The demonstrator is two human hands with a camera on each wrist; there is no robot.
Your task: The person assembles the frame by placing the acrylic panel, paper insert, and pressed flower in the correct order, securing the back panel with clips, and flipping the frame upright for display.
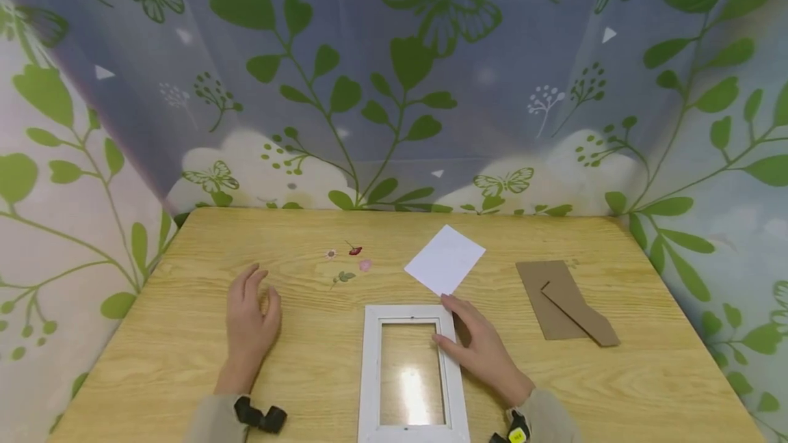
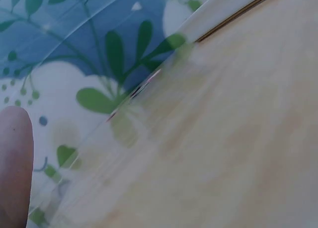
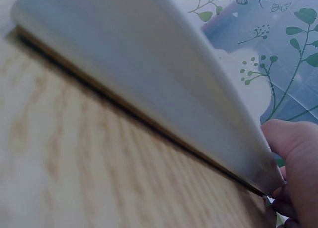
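Note:
A white picture frame (image 1: 372,374) lies flat on the table at the near middle, and bare wood shows through its opening. My right hand (image 1: 486,351) grips the frame's far right corner, thumb on the top face and fingers at the outer edge. In the right wrist view, the thumb (image 3: 283,138) presses the end of the frame's side (image 3: 139,79). Left of the frame, my left hand (image 1: 249,313) rests at the table with loosely bent fingers and nothing in it. Only one of its fingers (image 2: 15,163) shows in the left wrist view.
Small pressed flowers, including a red one (image 1: 355,251) and a leafy sprig (image 1: 346,277), lie beyond the frame. A white card (image 1: 446,258) sits behind its far edge. To the right is a brown backing board (image 1: 535,286) with a stand leg. A printed curtain (image 1: 369,156) borders the table (image 1: 185,361).

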